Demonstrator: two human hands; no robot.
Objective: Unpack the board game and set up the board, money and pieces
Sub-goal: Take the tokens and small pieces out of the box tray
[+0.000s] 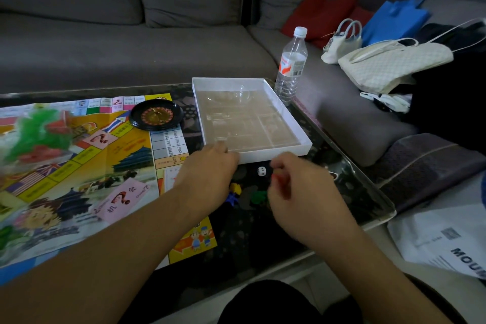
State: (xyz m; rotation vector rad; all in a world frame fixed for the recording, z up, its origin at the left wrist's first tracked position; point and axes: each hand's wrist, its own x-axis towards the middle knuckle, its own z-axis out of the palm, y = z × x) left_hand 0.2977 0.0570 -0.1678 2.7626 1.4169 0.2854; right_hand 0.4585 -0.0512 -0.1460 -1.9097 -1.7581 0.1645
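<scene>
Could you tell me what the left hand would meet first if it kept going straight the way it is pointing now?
Most likely the near wall of the white box tray. The left hand points away from the person toward it, and its fingertips already look to be at that edge, though contact is unclear.

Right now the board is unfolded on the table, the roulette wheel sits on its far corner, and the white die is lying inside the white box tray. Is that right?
Not quite. The white die lies on the dark table, outside the white box tray and just in front of its near wall, as the head view shows. The board is unfolded and the roulette wheel sits on its far corner.
</scene>
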